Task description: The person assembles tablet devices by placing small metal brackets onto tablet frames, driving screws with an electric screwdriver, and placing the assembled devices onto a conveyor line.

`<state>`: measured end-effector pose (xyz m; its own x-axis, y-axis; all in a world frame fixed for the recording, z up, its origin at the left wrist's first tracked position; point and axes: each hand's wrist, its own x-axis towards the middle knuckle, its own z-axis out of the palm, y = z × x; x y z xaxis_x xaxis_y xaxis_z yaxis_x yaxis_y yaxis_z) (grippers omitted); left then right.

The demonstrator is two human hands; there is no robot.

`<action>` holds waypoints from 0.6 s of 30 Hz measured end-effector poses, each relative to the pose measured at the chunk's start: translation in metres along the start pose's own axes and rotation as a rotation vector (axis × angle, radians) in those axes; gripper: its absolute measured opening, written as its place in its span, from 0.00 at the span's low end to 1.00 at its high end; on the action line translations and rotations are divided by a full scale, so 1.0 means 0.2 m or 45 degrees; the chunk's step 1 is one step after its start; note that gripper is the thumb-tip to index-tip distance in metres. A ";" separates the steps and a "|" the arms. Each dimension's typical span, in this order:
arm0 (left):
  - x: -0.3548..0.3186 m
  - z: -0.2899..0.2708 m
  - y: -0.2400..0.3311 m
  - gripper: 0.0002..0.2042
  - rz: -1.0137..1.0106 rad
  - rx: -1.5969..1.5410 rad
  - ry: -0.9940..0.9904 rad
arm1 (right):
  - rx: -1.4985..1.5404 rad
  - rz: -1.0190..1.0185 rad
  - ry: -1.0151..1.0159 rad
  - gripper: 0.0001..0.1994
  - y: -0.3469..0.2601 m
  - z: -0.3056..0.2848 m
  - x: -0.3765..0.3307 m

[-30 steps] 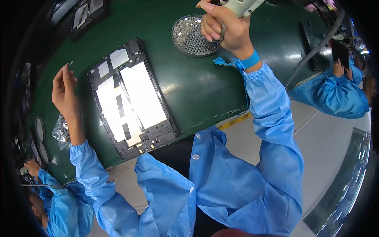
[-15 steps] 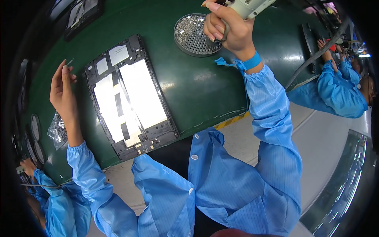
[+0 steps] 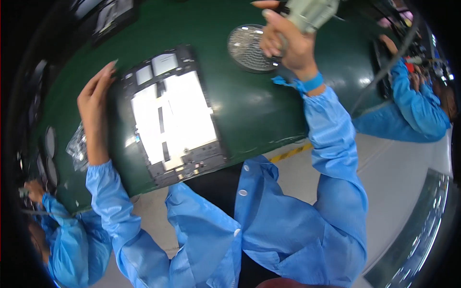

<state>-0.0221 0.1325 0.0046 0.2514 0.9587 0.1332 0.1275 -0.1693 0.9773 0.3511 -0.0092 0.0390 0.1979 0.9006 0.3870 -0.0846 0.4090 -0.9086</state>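
Observation:
An opened tablet lies on the green table, its dark frame around large, bright silvery panels. Off its upper left corner hovers my left hand, thumb and fingers pinched around something small and pale at the tips, too blurred to name. My right hand is wrapped around a pale grey-green electric screwdriver, raised at the top of the view; its tip is not visible. Below and left of that hand stands a round dish with a perforated plate and small shiny pieces, partly covered by my fingers.
A clear plastic bag of small parts lies left of my forearm, near round discs. Another device sits at the far left. A cable crosses the right side. Co-workers in blue sleeves work at both sides.
The whole view has shifted, so the tablet and dish appear further right. My left hand has come closer to the tablet's upper left corner. My right hand still holds the screwdriver.

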 end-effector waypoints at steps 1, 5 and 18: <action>0.01 0.00 0.00 0.17 -0.040 -0.081 -0.066 | -0.045 -0.047 -0.009 0.20 0.02 -0.02 0.00; 0.02 0.05 0.02 0.15 -0.077 -0.105 -0.177 | 0.025 -0.076 -0.014 0.22 -0.06 -0.03 -0.01; 0.04 0.09 0.04 0.16 -0.104 0.194 -0.271 | 0.077 -0.046 -0.053 0.18 -0.10 0.01 -0.03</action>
<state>-0.0021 0.1348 0.0105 0.4283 0.9036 0.0014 0.2946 -0.1411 0.9451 0.3506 -0.0216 0.0548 0.1616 0.8898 0.4269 -0.1368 0.4486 -0.8832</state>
